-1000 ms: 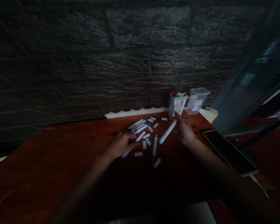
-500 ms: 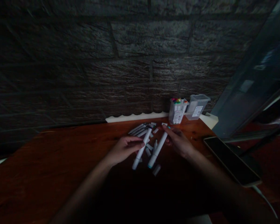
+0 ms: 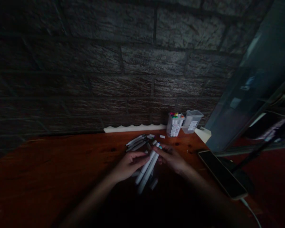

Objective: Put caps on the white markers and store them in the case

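Two white markers are held side by side over the table, slanting from upper right to lower left. My left hand (image 3: pixel 131 165) is closed on the left marker (image 3: pixel 144 167), thumb and fingers at its side. My right hand (image 3: pixel 169 156) pinches the right marker (image 3: pixel 149 173) near its upper end, where a blue-green band shows. The two markers look close together or touching; I cannot tell which. Behind them lie several uncapped markers (image 3: pixel 136 142) in a bunch. Loose caps lie around, among them a white cap (image 3: pixel 162 136) and a greyish cap (image 3: pixel 154 183) near my body.
A clear box of markers (image 3: pixel 175 125) with colourful tips stands by the wall, beside another clear box (image 3: pixel 192 121). A phone (image 3: pixel 222 173) with a white cable lies at the right table edge. A white wavy strip (image 3: pixel 135 128) runs along the wall.
My right hand has brought its marker leftward, next to the one in my left hand. Before, the two markers were apart. The camera view has tilted and shifted slightly.
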Demonstrator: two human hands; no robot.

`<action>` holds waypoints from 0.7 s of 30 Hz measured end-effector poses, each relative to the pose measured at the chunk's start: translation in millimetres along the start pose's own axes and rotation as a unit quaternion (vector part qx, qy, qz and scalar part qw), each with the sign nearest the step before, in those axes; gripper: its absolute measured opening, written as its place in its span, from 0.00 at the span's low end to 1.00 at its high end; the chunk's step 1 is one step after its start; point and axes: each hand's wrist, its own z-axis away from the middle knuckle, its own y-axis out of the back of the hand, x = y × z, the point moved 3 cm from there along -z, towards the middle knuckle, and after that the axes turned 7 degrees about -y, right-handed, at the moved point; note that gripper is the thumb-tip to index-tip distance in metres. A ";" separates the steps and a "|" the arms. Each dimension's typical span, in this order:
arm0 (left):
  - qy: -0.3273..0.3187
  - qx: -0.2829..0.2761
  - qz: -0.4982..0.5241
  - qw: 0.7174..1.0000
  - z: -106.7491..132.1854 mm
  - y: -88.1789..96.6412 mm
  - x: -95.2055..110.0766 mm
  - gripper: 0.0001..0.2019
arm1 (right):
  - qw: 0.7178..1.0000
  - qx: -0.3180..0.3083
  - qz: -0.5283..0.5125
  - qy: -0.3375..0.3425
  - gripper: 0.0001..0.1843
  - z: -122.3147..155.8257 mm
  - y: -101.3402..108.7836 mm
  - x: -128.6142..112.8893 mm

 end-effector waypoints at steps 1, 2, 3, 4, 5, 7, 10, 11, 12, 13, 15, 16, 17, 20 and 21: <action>-0.008 0.016 -0.005 1.000 -0.6 2.2 -0.4 0.12 | 1.000 0.017 -0.008 0.013 0.15 0.1 3.4 -4.0; -0.017 0.036 -0.007 0.999 -1.4 5.2 -0.8 0.13 | 0.998 0.042 -0.018 0.030 0.15 0.5 8.5 -10.4; -0.024 0.059 -0.004 0.998 -2.4 8.9 -1.5 0.14 | 0.996 0.073 -0.029 0.052 0.15 1.4 15.2 -19.5; -0.029 0.082 0.002 0.996 -3.5 13.0 -2.5 0.16 | 0.990 0.109 -0.038 0.077 0.16 3.1 23.4 -31.5; -0.034 0.102 0.010 0.994 -4.5 17.2 -3.6 0.17 | 0.982 0.150 -0.041 0.106 0.16 5.7 32.7 -46.5; -0.036 0.138 0.029 0.989 -6.0 25.0 -6.4 0.20 | 0.959 0.230 -0.020 0.166 0.17 13.0 53.5 -83.9; -0.020 0.174 0.049 0.983 -6.7 32.6 -10.0 0.22 | 0.905 0.335 0.099 0.242 0.21 24.0 84.9 -149.0; -0.011 0.184 0.056 0.981 -6.7 33.8 -10.8 0.22 | 0.881 0.368 0.162 0.249 0.22 25.9 94.4 -169.2; -0.002 0.191 0.065 0.979 -6.8 34.5 -11.3 0.23 | 0.849 0.400 0.242 0.246 0.24 26.5 102.6 -187.5; 0.004 0.195 0.075 0.978 -6.8 34.6 -11.4 0.24 | 0.816 0.417 0.331 0.224 0.27 24.9 109.5 -202.7; 0.007 0.198 0.093 0.976 -7.1 34.1 -10.4 0.24 | 0.790 0.424 0.393 0.206 0.27 19.6 121.1 -224.2; 0.004 0.197 0.098 0.976 -7.3 33.7 -9.4 0.23 | 0.777 0.424 0.421 0.196 0.26 16.2 125.2 -231.0; 0.000 0.195 0.101 0.975 -7.4 33.6 -8.4 0.23 | 0.768 0.424 0.441 0.189 0.24 12.7 128.2 -235.6; -0.009 0.201 0.107 0.974 -7.4 34.7 -6.6 0.22 | 0.733 0.421 0.509 0.162 0.19 2.8 131.1 -241.3; -0.010 0.203 0.111 0.973 -7.4 35.4 -6.7 0.22 | 0.723 0.417 0.529 0.153 0.18 0.1 130.2 -242.1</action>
